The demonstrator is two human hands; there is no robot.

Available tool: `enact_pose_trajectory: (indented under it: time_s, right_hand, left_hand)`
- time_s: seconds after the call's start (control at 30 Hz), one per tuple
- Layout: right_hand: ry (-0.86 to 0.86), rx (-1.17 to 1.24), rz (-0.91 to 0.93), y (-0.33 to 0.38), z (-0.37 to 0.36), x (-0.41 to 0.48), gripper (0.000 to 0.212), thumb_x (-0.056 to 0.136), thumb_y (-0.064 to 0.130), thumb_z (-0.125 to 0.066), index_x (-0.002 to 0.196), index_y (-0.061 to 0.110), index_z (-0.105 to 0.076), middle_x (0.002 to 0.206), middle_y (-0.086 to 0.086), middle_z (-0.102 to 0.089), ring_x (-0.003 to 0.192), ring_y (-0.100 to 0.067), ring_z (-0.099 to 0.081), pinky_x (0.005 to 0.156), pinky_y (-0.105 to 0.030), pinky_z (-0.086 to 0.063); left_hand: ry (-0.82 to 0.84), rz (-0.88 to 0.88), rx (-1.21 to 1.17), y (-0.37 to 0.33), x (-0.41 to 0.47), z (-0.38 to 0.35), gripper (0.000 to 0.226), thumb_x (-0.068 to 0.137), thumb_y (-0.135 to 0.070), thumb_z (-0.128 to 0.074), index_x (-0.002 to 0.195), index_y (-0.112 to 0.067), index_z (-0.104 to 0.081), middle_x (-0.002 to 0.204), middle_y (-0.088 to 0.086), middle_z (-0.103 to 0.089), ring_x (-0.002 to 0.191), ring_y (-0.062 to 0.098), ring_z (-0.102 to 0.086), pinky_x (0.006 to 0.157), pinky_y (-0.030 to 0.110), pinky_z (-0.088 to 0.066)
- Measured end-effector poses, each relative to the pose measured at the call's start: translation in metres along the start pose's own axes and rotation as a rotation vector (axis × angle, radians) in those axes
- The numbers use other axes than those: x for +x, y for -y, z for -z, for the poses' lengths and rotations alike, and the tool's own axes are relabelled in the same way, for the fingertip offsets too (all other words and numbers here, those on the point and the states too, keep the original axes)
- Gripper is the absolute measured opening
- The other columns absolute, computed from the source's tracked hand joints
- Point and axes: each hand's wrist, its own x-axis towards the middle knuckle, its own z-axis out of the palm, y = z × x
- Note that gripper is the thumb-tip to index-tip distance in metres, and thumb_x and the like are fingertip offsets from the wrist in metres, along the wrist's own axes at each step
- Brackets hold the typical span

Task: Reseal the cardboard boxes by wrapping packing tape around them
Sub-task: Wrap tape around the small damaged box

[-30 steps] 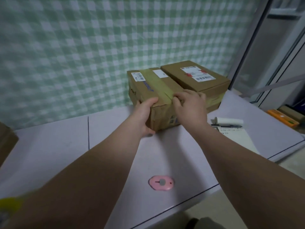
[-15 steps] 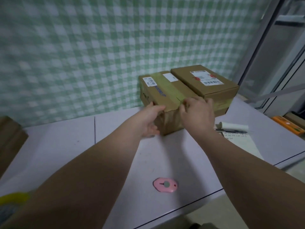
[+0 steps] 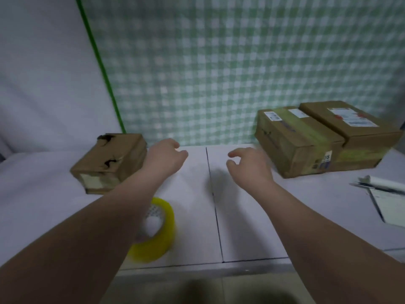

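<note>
Two taped cardboard boxes stand side by side at the back right: the nearer taped box (image 3: 293, 137) and the labelled box (image 3: 350, 126) behind it. A third, torn cardboard box (image 3: 109, 161) lies at the left. My left hand (image 3: 164, 159) hovers just right of the torn box, fingers loosely curled, holding nothing. My right hand (image 3: 247, 165) hangs over the table (image 3: 197, 216) left of the taped box, also empty. A yellow tape roll (image 3: 157, 233) lies near the front edge, partly hidden under my left forearm.
A notepad (image 3: 388, 205) with a pen (image 3: 377, 187) and a white paper roll (image 3: 383, 181) sits at the right edge. A green checked cloth (image 3: 219, 62) hangs behind the table. The table's front edge runs just below the tape roll.
Both hands have let go of the taped box and moved left. The view has swung left, bringing the torn box and the tape roll into sight; the pink cutter is out of frame.
</note>
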Motion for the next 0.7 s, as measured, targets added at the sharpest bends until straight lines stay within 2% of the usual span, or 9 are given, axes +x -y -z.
enact_pose_trajectory:
  time_s: [0.1, 0.17, 0.2, 0.27, 0.33, 0.4, 0.53, 0.7]
  right_hand:
    - [0.059, 0.013, 0.046, 0.026, -0.019, -0.012, 0.033, 0.093, 0.024, -0.049, 0.124, 0.022, -0.062, 0.12, -0.001, -0.061, 0.124, -0.022, -0.043, 0.087, -0.03, -0.043]
    - [0.097, 0.003, 0.059, 0.039, -0.03, -0.019, 0.033, 0.094, 0.025, -0.048, 0.125, 0.023, -0.061, 0.123, -0.001, -0.06, 0.126, -0.021, -0.039, 0.088, -0.031, -0.041]
    - [0.114, 0.0, 0.057, 0.045, -0.034, -0.022, 0.033, 0.094, 0.025, -0.048, 0.125, 0.023, -0.061, 0.124, -0.001, -0.059, 0.127, -0.021, -0.038, 0.089, -0.031, -0.04]
    - [0.138, 0.004, 0.057, 0.053, -0.042, -0.027, 0.033, 0.094, 0.025, -0.049, 0.125, 0.024, -0.061, 0.125, -0.001, -0.058, 0.127, -0.02, -0.038, 0.089, -0.031, -0.039]
    - [0.156, 0.005, 0.062, 0.058, -0.048, -0.031, 0.033, 0.094, 0.026, -0.05, 0.124, 0.024, -0.062, 0.123, -0.001, -0.058, 0.125, -0.021, -0.041, 0.09, -0.031, -0.041]
    - [0.172, 0.003, 0.058, 0.061, -0.052, -0.034, 0.032, 0.093, 0.026, -0.05, 0.123, 0.024, -0.062, 0.123, 0.0, -0.058, 0.124, -0.02, -0.042, 0.091, -0.031, -0.043]
    - [0.195, -0.007, 0.051, 0.057, -0.054, -0.036, 0.032, 0.093, 0.026, -0.051, 0.122, 0.025, -0.063, 0.125, 0.001, -0.058, 0.124, -0.02, -0.043, 0.096, -0.033, -0.043]
    - [0.144, 0.072, 0.003, 0.046, -0.048, -0.036, 0.029, 0.091, 0.024, -0.054, 0.118, 0.025, -0.066, 0.126, 0.001, -0.059, 0.119, -0.019, -0.05, 0.096, -0.029, -0.041]
  left_hand:
    - [-0.108, 0.078, 0.237, 0.054, -0.005, 0.029, 0.041, 0.083, -0.048, -0.044, 0.111, -0.024, -0.061, 0.111, 0.009, -0.059, 0.104, 0.035, -0.053, 0.089, 0.04, -0.045]
    - [-0.154, 0.149, 0.331, 0.081, -0.011, 0.043, 0.047, 0.078, -0.057, -0.032, 0.104, -0.027, -0.057, 0.115, 0.011, -0.053, 0.107, 0.036, -0.047, 0.088, 0.046, -0.042]
    - [-0.156, 0.211, 0.315, 0.092, -0.013, 0.049, 0.048, 0.08, -0.059, -0.035, 0.11, -0.027, -0.054, 0.123, 0.013, -0.048, 0.115, 0.037, -0.042, 0.093, 0.049, -0.038]
    - [-0.145, 0.294, 0.242, 0.11, -0.016, 0.056, 0.046, 0.083, -0.048, -0.052, 0.122, -0.024, -0.048, 0.131, 0.016, -0.039, 0.127, 0.037, -0.031, 0.1, 0.049, -0.031]
    - [-0.157, 0.257, 0.224, 0.122, -0.014, 0.057, 0.05, 0.078, -0.036, -0.062, 0.123, -0.017, -0.048, 0.128, 0.019, -0.039, 0.126, 0.038, -0.03, 0.099, 0.045, -0.033]
    - [-0.163, 0.243, 0.241, 0.13, -0.01, 0.056, 0.048, 0.078, -0.035, -0.063, 0.118, -0.012, -0.05, 0.126, 0.021, -0.041, 0.125, 0.038, -0.031, 0.099, 0.046, -0.034]
    - [-0.104, 0.196, 0.271, 0.135, 0.001, 0.05, 0.049, 0.079, -0.041, -0.057, 0.122, -0.018, -0.054, 0.129, 0.022, -0.045, 0.127, 0.039, -0.029, 0.105, 0.049, -0.028]
    - [-0.145, -0.015, 0.168, 0.102, -0.002, 0.04, 0.05, 0.082, -0.034, -0.064, 0.126, -0.011, -0.057, 0.134, 0.02, -0.045, 0.131, 0.033, -0.03, 0.11, 0.038, -0.022]
